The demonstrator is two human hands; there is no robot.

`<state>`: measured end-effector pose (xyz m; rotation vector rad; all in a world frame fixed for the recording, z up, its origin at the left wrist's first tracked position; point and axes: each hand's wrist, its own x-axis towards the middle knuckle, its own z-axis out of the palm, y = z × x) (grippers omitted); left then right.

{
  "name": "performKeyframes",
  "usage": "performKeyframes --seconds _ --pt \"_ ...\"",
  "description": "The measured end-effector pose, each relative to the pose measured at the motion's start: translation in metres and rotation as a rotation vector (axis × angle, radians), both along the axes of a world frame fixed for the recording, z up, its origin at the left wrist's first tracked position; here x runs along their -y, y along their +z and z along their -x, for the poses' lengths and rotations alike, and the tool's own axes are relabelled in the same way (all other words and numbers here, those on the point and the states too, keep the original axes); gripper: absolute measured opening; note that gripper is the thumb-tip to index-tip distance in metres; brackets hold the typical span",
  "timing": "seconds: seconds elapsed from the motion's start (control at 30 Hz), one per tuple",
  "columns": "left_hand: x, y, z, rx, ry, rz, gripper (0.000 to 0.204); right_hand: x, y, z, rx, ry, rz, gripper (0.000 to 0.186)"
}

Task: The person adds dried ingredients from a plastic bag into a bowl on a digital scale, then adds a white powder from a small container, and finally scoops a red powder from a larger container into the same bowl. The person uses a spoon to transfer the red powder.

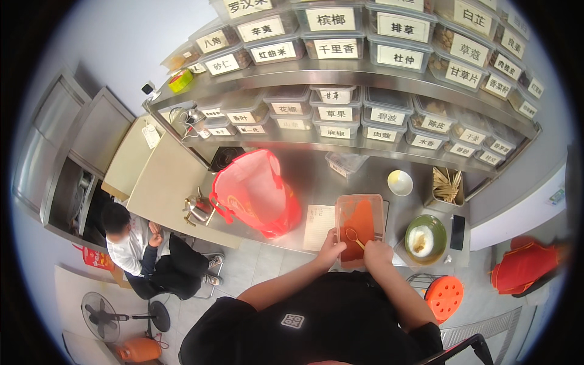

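Note:
A clear plastic container (351,264) with orange-red powder (361,216) in it is right in front of me, over the near edge of the counter. My left hand (332,248) grips its left side near the front. In my right hand (378,253) is the handle of a small golden spoon (353,235), whose bowl rests in the powder. The right-hand fingers are closed and partly hidden from above. Under and beside the container's left side lies an open notebook (318,228). To the right sits a green bowl (430,221) with white powder in it.
A large red bag (277,201) stands open at left, near a metal kettle (198,208). Farther right are a small white bowl (399,182), a box of wooden sticks (447,185) and a phone (457,232). Shelves (340,143) of labelled tubs overhang the counter. A seated person (137,243) is at left.

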<state>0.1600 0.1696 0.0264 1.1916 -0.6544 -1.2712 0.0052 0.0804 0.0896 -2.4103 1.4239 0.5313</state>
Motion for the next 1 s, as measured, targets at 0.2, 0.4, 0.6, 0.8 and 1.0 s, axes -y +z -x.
performKeyframes --seconds 0.2,0.4,0.6,0.8,1.0 --pt "-0.004 -0.012 0.003 0.045 0.009 0.046 0.062 -0.004 0.001 -0.007 -0.004 -0.026 -0.015 0.02" --pt "0.0 -0.015 0.0 0.019 0.022 -0.062 0.061 0.0 0.027 -0.003 0.113 0.042 0.004 0.015" --pt "0.009 -0.007 -0.002 0.103 0.03 -0.024 0.061 0.01 0.036 0.01 0.341 -0.009 0.199 0.013" --pt "0.019 -0.019 -0.003 0.074 0.024 0.086 0.069 0.015 0.033 0.032 0.698 -0.024 0.423 0.009" --pt "0.024 -0.015 0.002 0.043 0.016 0.105 0.072 0.013 0.031 0.051 0.731 -0.049 0.521 0.007"
